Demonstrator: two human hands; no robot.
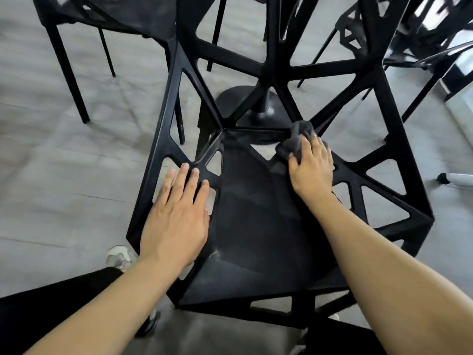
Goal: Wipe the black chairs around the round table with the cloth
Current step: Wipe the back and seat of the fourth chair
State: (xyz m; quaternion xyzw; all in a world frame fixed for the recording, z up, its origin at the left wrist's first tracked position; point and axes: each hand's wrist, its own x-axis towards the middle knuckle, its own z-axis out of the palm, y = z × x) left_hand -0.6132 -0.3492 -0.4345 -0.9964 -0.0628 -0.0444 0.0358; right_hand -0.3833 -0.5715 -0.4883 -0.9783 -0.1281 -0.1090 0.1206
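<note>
Person's left hand (176,213) lies flat, fingers straight, on the left edge of the nearest black chair (256,226). Right hand (311,165) clenches the dark cloth (294,139) at the seat's rear right corner. Beyond: table base (245,103), another chair (76,11).

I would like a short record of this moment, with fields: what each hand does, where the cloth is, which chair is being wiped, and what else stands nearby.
left hand: left hand rests flat, fingers straight, on the left side of the seat
right hand: right hand presses the cloth at the seat's far right corner
cloth: dark, crumpled, partly under the fingers
chair: black chair with open triangular frame, directly below the camera
nearby: table base beyond the seat; another chair at upper left
floor: grey floor
</note>
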